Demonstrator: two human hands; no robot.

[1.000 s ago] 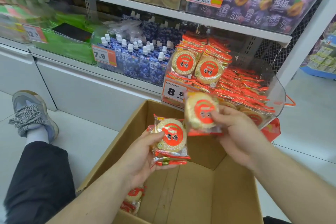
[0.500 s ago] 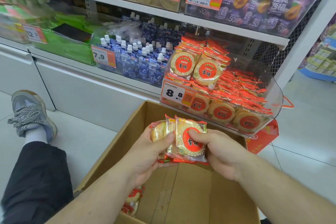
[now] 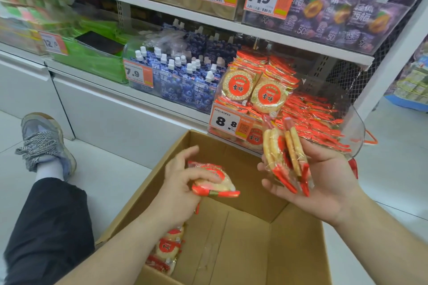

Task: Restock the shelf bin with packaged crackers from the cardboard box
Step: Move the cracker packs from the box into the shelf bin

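My right hand (image 3: 324, 183) lies palm up over the cardboard box (image 3: 254, 250) and holds two cracker packs (image 3: 284, 155) edge-on, just in front of the clear shelf bin (image 3: 352, 120). The bin holds several red-and-yellow cracker packs (image 3: 252, 90), some standing, some lying flat. My left hand (image 3: 183, 176) grips another cracker pack (image 3: 213, 183) above the box's left side. A few more packs (image 3: 166, 252) lie in the box's near left corner.
A bin of blue spouted pouches (image 3: 176, 76) stands left of the cracker bin, with green packs (image 3: 92, 58) farther left. Purple pouches (image 3: 335, 11) fill the shelf above. My leg (image 3: 46, 227) and shoe (image 3: 44, 141) rest on the white floor at left.
Both hands were joined on the packs over the box. They have come apart: the right hand rose toward the bin with two packs, the left hand keeps one.
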